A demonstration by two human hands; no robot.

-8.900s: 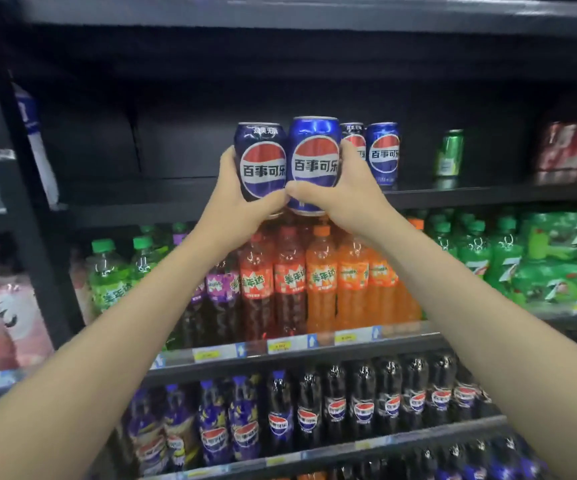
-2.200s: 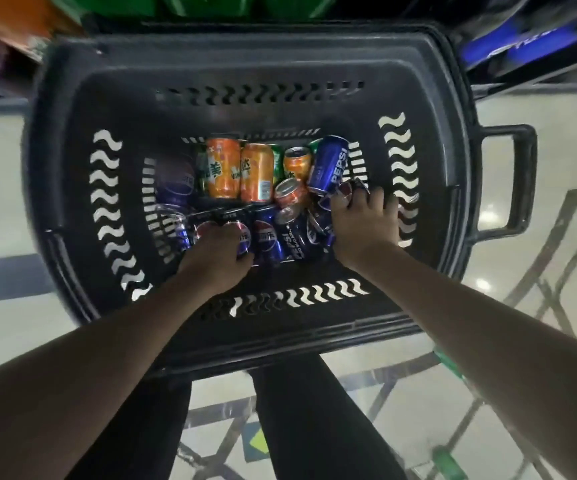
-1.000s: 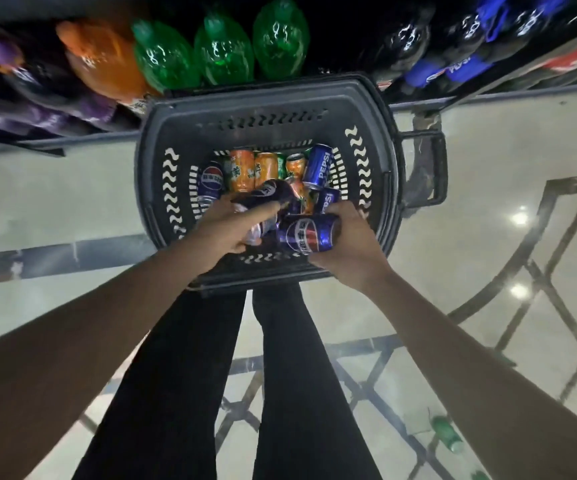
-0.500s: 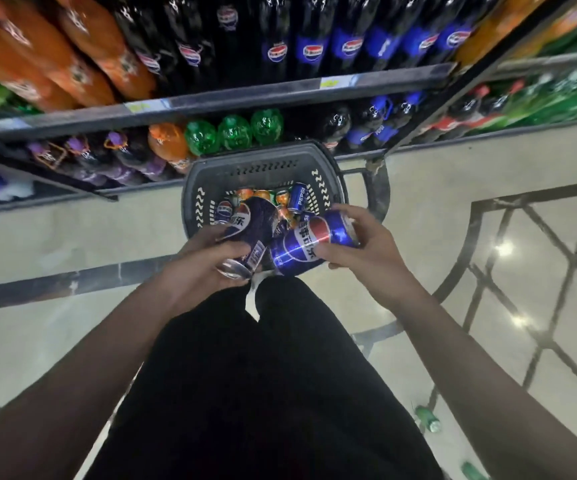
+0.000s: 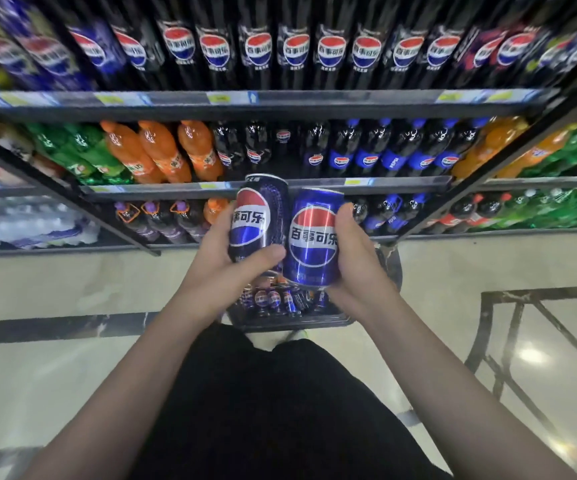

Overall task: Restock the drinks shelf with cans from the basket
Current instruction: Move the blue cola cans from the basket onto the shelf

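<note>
We hold one can in each hand, both upright and side by side, in front of the shelves. Our left hand (image 5: 223, 268) grips the dark blue can (image 5: 258, 218), with the thumb across its lower front and the fingers curled behind. Our right hand (image 5: 356, 261) grips the bright blue can (image 5: 315, 237), fingers wrapped around its right side. The two cans are touching or nearly so near the bottom.

The basket (image 5: 294, 320) stands on the floor (image 5: 72, 289) just below our hands, and more cans (image 5: 273, 299) lie inside it.

The step in hand, as we judge it, is to carry this pair up to the can shelf, which is not in this view. To do it well, we should keep both cans vertical and hold them firmly at the middle, because the smooth metal can slip. We should lift them clear of the bottle rows (image 5: 315, 50) and shelf edges (image 5: 280, 98), and set each one down with the logo to the front.
</note>
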